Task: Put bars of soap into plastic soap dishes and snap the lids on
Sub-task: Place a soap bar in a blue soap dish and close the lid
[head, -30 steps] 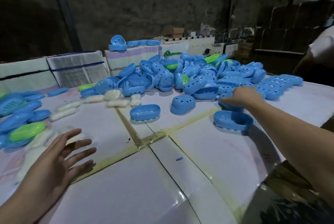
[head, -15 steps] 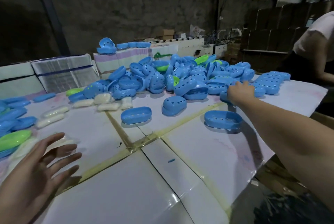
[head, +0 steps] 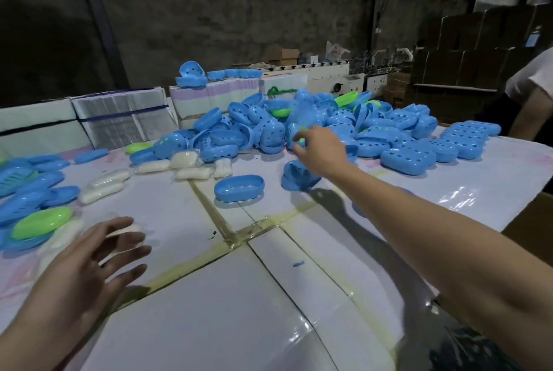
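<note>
— Where's the right hand (head: 321,150)?

— Stretched out to the near edge of the blue soap dish pile (head: 314,128), fingers loosely curled; I can't tell whether it grips anything.

— And the left hand (head: 89,263)?

— Spread wide, holding nothing, hovering over the table (head: 209,319), well short of the pile.

— The soap?

— Wrapped soap bars (head: 182,165) lie just left of the pile; one open dish (head: 239,188) sits in front.
</note>
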Tool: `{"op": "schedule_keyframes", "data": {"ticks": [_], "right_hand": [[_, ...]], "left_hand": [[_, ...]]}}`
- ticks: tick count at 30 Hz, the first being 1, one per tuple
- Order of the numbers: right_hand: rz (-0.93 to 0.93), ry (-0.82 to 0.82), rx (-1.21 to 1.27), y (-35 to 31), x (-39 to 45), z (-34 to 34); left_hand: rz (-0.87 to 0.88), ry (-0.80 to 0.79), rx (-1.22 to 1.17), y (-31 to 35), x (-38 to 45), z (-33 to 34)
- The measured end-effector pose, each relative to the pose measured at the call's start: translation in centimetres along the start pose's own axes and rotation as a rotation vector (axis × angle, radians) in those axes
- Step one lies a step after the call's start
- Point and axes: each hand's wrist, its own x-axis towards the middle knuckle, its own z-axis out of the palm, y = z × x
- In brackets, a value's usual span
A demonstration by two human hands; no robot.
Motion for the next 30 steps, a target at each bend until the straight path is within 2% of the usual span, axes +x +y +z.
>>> {"op": "schedule_keyframes", "data": {"ticks": [3, 8, 10, 16, 20, 22, 26, 28, 30], "right_hand": [[-0.101, -0.067, 0.293, -6.8, -1.6, 1.3], [-0.181, -0.338, 0.712, -17.3, -5.1, 3.8], [-0.188, -0.393, 0.817, -20.2, -6.8, 5.2], [-0.366, -0.456, 0.695, -21.3, -11.3, 9.5], [-0.401, -0.456, 0.707, -20.9, -10.8, 9.4], [-0.424, -0.454, 0.697, -20.9, -10.8, 9.2], [-0.492, -0.475, 0.688, -21.2, -11.2, 9.3], [-0.534, -0.465, 0.674, -21.4, -11.4, 9.4], [-0.563, -0.448, 0.661, -21.6, -11.7, 9.5]], "left_hand": [[-0.032, 0.034, 0.007, 1.2, -1.2, 1.6], [-0.040, 0.120, 0.063, 2.2, -2.2, 2.4], [-0.032, 0.156, 0.106, 2.4, -2.3, 2.4], [-0.011, 0.226, 0.264, 3.0, -1.9, 1.4], [0.134, 0.280, 0.745, 2.7, -1.5, -0.4], [0.181, 0.284, 0.875, 2.8, -1.3, -1.2], [0.156, 0.407, 0.964, 3.9, -0.7, -3.5], [0.120, 0.484, 1.124, 4.8, 0.0, -5.7], [-0.002, 0.558, 1.355, 5.8, 0.8, -8.4]]}}
